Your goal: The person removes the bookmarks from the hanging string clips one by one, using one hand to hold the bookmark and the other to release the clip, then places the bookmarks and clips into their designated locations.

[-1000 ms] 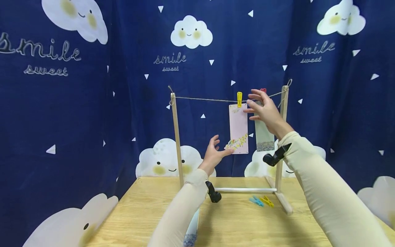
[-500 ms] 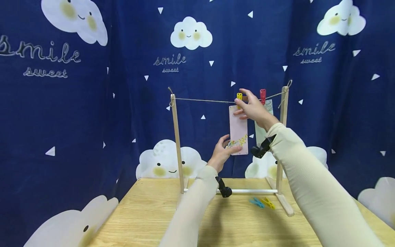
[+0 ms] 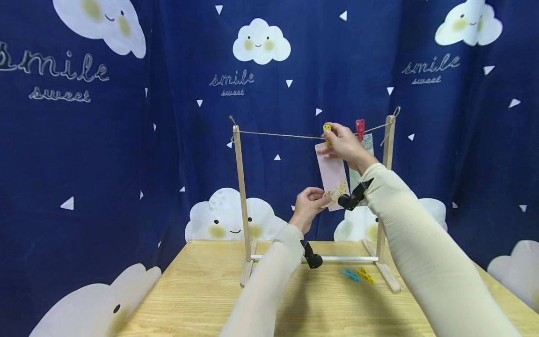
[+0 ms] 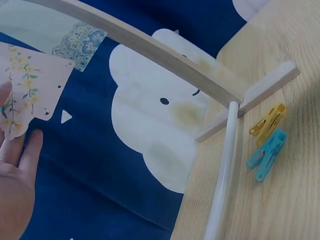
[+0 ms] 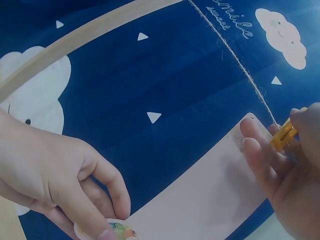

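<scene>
A pink card [image 3: 330, 169] with yellow flowers hangs from the twine line [image 3: 278, 135], its lower end swung to the right. My left hand [image 3: 309, 207] pinches its lower left edge between thumb and fingers. At the card's top, a yellow clothespin [image 3: 326, 128] sits on the twine, and my right hand [image 3: 349, 149] pinches it by thumb and forefinger. In the right wrist view, other fingers [image 5: 255, 150] of that hand lie against the card's upper part. A pale green patterned card [image 3: 368, 144] hangs behind from a red clothespin [image 3: 360, 130], partly hidden by my right hand.
The twine runs between two wooden posts [image 3: 241, 187] joined low down by a white rod [image 3: 347, 259]. A blue clothespin [image 4: 268, 154] and another yellow clothespin [image 4: 270, 119] lie on the wooden table [image 3: 198, 281] near the right foot. A blue cloud-print curtain [image 3: 181, 140] hangs behind.
My right hand has moved left from beside the pink card to the yellow clothespin and gripped it. My left hand has shifted right and taken hold of the card's lower edge, which has swung right.
</scene>
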`<state>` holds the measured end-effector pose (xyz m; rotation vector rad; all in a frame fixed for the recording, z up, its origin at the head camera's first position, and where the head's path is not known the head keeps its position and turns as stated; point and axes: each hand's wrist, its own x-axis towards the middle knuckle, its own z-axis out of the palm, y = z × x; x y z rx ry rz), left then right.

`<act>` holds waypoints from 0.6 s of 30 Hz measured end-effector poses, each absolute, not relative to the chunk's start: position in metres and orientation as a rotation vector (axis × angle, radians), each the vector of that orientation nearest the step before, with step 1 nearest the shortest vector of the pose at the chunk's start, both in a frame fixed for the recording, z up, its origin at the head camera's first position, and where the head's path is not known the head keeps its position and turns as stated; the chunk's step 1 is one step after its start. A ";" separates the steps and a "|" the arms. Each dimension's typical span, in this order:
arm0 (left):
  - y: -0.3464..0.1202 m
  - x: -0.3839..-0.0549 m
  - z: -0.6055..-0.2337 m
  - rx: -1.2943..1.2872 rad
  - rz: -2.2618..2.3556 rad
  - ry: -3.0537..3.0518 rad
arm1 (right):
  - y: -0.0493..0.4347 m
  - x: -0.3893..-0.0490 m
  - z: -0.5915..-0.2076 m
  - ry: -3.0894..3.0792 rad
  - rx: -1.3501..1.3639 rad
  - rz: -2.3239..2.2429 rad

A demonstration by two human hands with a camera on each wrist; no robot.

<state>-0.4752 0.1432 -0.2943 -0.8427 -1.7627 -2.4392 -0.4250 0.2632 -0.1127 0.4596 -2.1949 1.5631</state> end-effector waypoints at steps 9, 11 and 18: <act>0.143 -0.474 -0.292 -0.836 -2.389 -1.853 | 0.267 -0.427 -0.111 -2.163 0.432 1.578; 0.142 -0.475 -0.292 -0.849 -2.356 -1.875 | 0.268 -0.425 -0.111 -2.174 0.421 1.545; 0.132 -0.481 -0.289 -0.982 -2.341 -1.905 | 0.271 -0.417 -0.108 -2.219 0.383 1.416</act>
